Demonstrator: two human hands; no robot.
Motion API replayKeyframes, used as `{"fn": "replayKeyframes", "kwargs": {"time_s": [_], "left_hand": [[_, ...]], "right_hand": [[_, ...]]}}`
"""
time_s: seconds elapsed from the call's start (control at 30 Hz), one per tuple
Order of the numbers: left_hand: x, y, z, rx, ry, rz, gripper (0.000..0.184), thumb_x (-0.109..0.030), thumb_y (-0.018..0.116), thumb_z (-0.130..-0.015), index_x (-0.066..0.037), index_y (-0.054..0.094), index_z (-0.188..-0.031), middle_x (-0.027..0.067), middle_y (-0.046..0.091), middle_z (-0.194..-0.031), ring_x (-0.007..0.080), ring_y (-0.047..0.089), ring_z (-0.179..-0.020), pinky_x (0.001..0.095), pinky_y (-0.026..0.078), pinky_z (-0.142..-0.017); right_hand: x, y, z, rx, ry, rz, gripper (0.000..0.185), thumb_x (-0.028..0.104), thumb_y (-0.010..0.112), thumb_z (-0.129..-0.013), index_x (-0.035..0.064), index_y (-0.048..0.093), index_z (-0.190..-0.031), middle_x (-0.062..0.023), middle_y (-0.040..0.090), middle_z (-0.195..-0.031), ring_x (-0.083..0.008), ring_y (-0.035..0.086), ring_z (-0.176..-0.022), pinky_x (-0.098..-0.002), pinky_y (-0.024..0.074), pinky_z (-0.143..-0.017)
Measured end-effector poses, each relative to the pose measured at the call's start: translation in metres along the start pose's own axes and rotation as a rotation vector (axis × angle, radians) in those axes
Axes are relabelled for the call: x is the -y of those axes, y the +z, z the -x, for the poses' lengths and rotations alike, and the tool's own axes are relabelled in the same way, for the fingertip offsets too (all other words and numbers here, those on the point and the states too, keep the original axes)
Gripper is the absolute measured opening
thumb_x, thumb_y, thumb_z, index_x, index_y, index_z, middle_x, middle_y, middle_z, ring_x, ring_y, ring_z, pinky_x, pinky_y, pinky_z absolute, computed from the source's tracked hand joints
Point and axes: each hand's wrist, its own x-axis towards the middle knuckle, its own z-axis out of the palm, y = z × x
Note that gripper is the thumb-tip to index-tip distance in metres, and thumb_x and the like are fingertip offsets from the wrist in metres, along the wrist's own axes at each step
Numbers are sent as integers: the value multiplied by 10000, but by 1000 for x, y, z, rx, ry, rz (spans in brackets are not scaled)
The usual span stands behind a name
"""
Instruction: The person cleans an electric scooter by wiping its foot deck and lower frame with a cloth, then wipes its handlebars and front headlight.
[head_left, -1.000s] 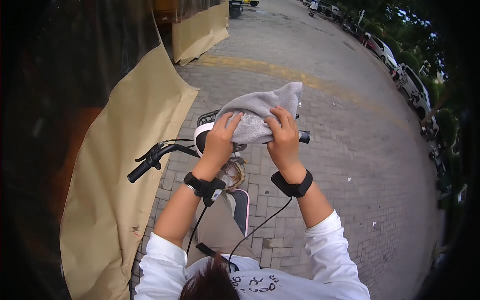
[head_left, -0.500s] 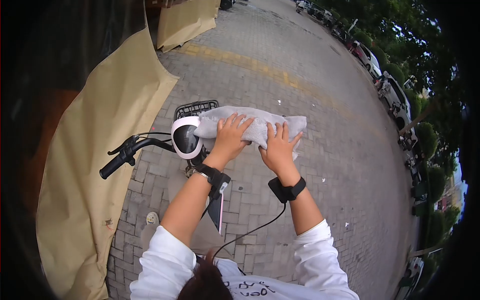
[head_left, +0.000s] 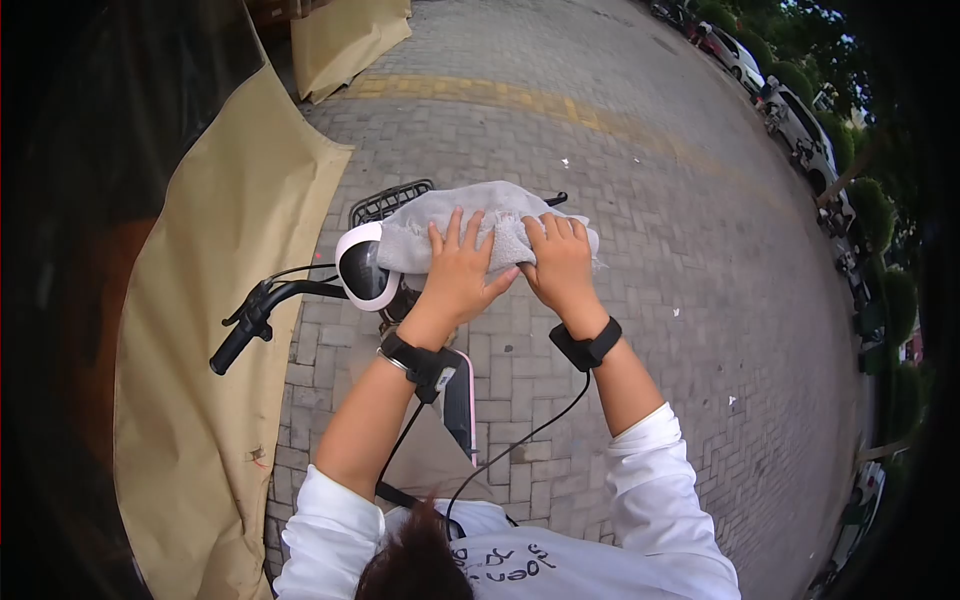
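Note:
A grey-white towel (head_left: 490, 203) is draped over the right side of an electric scooter's handlebar, covering its grip. My left hand (head_left: 460, 265) rests on the towel, fingers spread and thumb out to the side. Closer to the towel's right end, my right hand (head_left: 562, 265) has its fingers bent over the cloth, gripping it. Beyond the towel the tip of a black brake lever (head_left: 557, 199) sticks out. The scooter's white-rimmed dark display (head_left: 365, 268) stands left of the towel, and the bare left handlebar grip (head_left: 233, 346) extends farther left.
A black wire basket (head_left: 388, 203) sits at the scooter's front. Tan tarpaulin (head_left: 215, 330) hangs close on the left. Grey paving (head_left: 690, 300) spreads to the right, with parked cars (head_left: 805, 135) along the far edge. Black cables (head_left: 530, 430) run from both wrist straps.
The towel now lies wrapped over the right handlebar, where before it was bunched and the lever was hidden. My right hand has curled over it; my left fingers have spread.

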Motion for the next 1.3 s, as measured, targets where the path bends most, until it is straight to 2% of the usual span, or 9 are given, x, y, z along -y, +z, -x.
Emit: {"fn": "replayKeyframes", "kwargs": {"time_s": [0.17,0.4,0.5,0.7,0.8,0.97,1.03,1.17,1.3], "left_hand": [[-27,22,-11,-143,100,79,527,-420,564,-723,27,571,-1003,155,368,-1281,378,201,-1246,609,85,-969],[-2,15,-11,-149,83,61,453,-356,590,-722,12,578,-987,109,393,-1267,330,251,-1231,568,176,-951],[16,10,-1,-101,20,-43,476,-352,583,-746,-65,538,-1123,124,421,-1237,316,319,-1195,522,218,-951],[76,58,32,-295,-327,732,540,-360,396,-877,-13,325,-1284,203,327,-1305,354,226,-1249,531,128,-993],[88,93,19,-240,-511,550,590,-431,234,-906,28,324,-1266,233,289,-1326,366,152,-1285,541,67,-1004],[61,20,-17,-163,-553,438,613,-477,232,-893,8,388,-1233,208,331,-1312,376,208,-1259,581,118,-977],[51,0,-33,124,-584,344,609,-498,230,-884,-29,446,-1208,173,356,-1306,372,255,-1236,619,155,-942],[15,-7,-58,261,-493,89,607,-521,228,-874,-73,568,-1101,150,441,-1237,394,336,-1160,620,224,-884],[-20,2,-74,208,-401,16,653,-547,256,-855,-14,588,-1033,151,510,-1142,394,375,-1122,565,234,-893]], "right_hand": [[-17,-8,21,-148,-51,163,574,150,666,-576,7,461,-1092,-164,488,-1019,-332,438,-1033,-472,273,-943],[1,-10,4,17,15,247,556,162,642,-635,-1,437,-1125,-200,474,-1035,-352,423,-1052,-486,259,-950],[12,4,-13,60,-53,146,572,197,648,-652,-8,430,-1140,-204,479,-1024,-349,428,-1048,-491,269,-937],[48,32,-39,-23,-298,26,428,296,545,-779,-3,491,-1080,-205,477,-1097,-354,422,-1062,-476,273,-934],[41,32,-58,216,-292,-26,415,342,421,-865,3,505,-1089,-189,475,-1136,-331,418,-1097,-490,262,-941],[8,24,-79,477,-89,-140,456,371,374,-880,33,459,-1175,-172,441,-1193,-335,401,-1121,-492,248,-960],[-9,24,-89,682,-70,-283,456,383,358,-881,79,440,-1211,-164,415,-1234,-326,383,-1150,-454,237,-985],[-28,-9,-90,894,115,-367,456,397,287,-886,172,401,-1267,-163,402,-1263,-328,328,-1205,-439,211,-988],[-66,-23,-69,837,158,-329,427,322,331,-894,65,451,-1214,-174,388,-1263,-318,351,-1183,-378,239,-1010]]}}
